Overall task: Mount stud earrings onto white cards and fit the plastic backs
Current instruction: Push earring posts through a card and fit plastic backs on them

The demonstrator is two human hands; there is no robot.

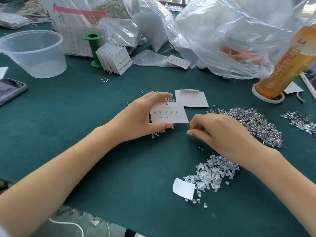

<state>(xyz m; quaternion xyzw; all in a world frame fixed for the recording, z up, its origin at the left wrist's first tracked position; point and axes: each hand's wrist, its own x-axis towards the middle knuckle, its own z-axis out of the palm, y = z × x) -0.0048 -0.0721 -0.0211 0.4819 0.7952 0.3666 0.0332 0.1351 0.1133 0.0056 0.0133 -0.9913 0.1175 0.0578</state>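
- Clear plastic backs (pixel 214 173) lie heaped on the green surface (pixel 95 151) nearest the camera, a curled paper scrap (pixel 183 187) at the heap's edge.
- The right hand (pixel 220 132) hovers just above the surface beside the card, fingers curled and tips pinched together; whether a stud sits between them is too small to tell.
- The left hand (pixel 136 117) holds a white card (pixel 169 112) by its edges, thumb below and fingers above; the top row carries five studs, the lower row of holes is bare.
- A large pile of loose studs (pixel 253 124) spreads right of the card; a blank card (pixel 191 98) lies just behind.
- Farther back stand finished cards (pixel 115 58), a green spool (pixel 93 48), a clear tub (pixel 34 52), plastic bags (pixel 227 36) and a bottle (pixel 287 60).
- Risk, as judged here: a stud this small could slip from the pinch or miss its hole, and the lightly held card could bend under pressure.
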